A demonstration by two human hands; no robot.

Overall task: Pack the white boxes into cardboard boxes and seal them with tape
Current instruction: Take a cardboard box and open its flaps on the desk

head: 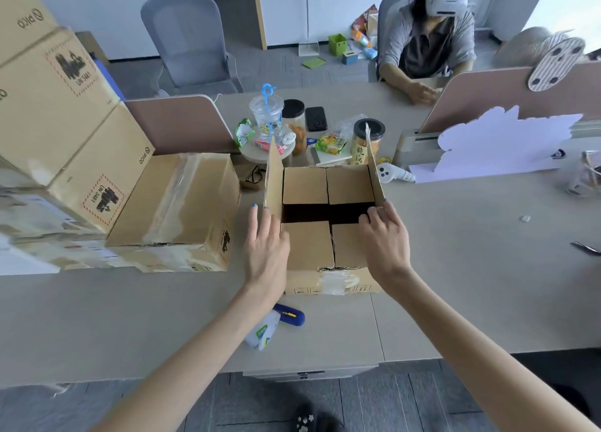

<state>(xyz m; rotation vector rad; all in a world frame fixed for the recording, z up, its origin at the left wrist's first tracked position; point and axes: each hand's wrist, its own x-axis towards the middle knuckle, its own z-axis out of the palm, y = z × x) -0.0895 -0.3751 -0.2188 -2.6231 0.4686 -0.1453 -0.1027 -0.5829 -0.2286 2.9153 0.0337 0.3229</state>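
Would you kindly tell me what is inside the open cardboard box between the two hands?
Inside the open brown cardboard box, only a dark gap shows between the folded-in flaps. The flaps and the shadow hide whatever the box contains.

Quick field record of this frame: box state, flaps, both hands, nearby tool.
box: cardboard box on desk, inner flaps folded down, dark gap between them
side flaps: left flap and right flap upright
left hand: open, flat against left flap
right hand: fingers curled on right flap's near end
top seam: untaped
tool: blue box cutter, near side of box
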